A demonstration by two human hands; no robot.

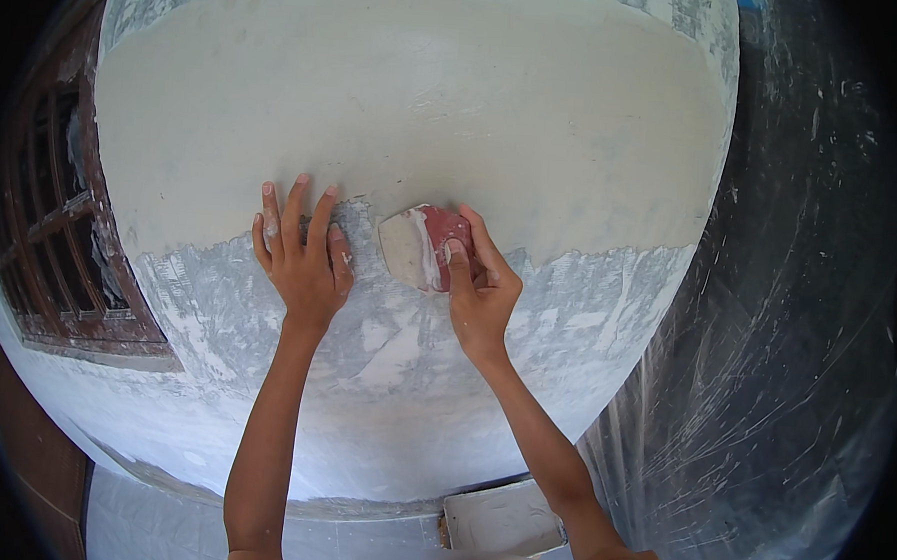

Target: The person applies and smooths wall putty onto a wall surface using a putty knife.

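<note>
In front of me is a wall (416,98), its upper part coated in smooth beige-grey putty and its lower part patchy grey and white. My right hand (486,300) grips a red putty scraper (447,235), thumb on its face, with pale putty smeared over its blade. The scraper lies against the wall near the ragged lower edge of the coat. To its left, my left hand (304,264) rests with fingers spread on the wall across that same edge. It holds nothing, and white putty marks its fingertips.
A brown wooden window frame with bars (75,234) stands at the left. Clear plastic sheeting with white splashes (765,374) hangs along the right. Below, a shallow tray of pale putty (506,518) sits at the wall's foot, near my right forearm.
</note>
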